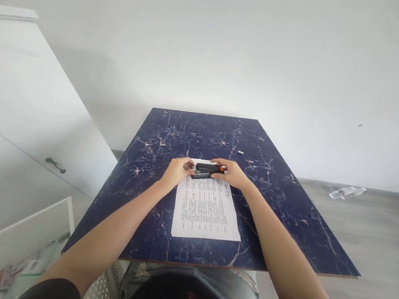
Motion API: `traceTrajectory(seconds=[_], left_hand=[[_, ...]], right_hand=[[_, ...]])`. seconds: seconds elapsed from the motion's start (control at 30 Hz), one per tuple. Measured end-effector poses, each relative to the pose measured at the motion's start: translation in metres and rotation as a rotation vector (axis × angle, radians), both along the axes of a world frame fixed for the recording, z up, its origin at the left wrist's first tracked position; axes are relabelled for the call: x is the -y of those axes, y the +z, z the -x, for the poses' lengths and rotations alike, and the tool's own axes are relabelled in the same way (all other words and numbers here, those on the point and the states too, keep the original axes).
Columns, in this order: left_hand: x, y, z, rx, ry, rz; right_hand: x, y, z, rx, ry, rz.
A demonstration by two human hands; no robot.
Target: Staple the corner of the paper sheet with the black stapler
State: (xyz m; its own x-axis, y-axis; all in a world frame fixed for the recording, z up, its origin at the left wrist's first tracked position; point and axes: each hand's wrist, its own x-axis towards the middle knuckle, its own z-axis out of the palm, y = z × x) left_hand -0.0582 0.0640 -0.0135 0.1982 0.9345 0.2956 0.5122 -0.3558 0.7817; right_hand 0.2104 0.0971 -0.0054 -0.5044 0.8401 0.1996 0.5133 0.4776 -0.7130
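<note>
A black stapler (207, 168) with an orange part at its right end lies crosswise over the top of a printed paper sheet (208, 209). Its metal lower part shows along the near side, below the black top. My right hand (232, 174) grips the stapler's right end between thumb and fingers. At the left end, my left hand (178, 170) has thumb and fingers pinched together close to the stapler. A thin pale glint shows at those fingertips, too small to name. The paper lies flat, with its lower edge toward me.
The blue marbled table (208, 133) carries a small pale piece (240, 152) at the right and another small piece (163, 143) at the left. A white cabinet (27, 99) and an open drawer (57, 212) flank its left side. Clear plastic packaging (347, 192) lies on the floor.
</note>
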Motion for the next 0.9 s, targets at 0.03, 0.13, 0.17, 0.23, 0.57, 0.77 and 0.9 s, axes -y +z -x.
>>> traceTrajectory(seconds=[0.03, 0.13, 0.17, 0.23, 0.57, 0.77, 0.9], left_hand=[[0.000, 0.000, 0.000, -0.013, 0.014, 0.002], [0.002, 0.000, -0.001, -0.035, 0.028, -0.001], [0.002, 0.000, -0.001, -0.038, 0.030, -0.002], [0.002, 0.001, -0.001, -0.028, 0.028, 0.007], [0.004, 0.004, 0.012, 0.007, 0.111, -0.181], [0.002, -0.001, 0.016, 0.010, 0.128, -0.163], [0.003, -0.001, 0.014, -0.007, 0.103, -0.130]], right_hand=[[0.000, 0.000, 0.000, -0.011, -0.001, 0.010], [-0.001, -0.001, 0.002, -0.019, 0.000, 0.019], [-0.001, -0.001, 0.002, -0.011, -0.001, 0.013], [0.000, -0.001, 0.002, 0.016, -0.007, -0.010], [0.006, 0.008, 0.000, 0.132, 0.042, -0.049], [0.004, 0.015, -0.029, 0.202, -0.014, -0.021], [0.009, 0.011, -0.066, 0.254, -0.081, -0.025]])
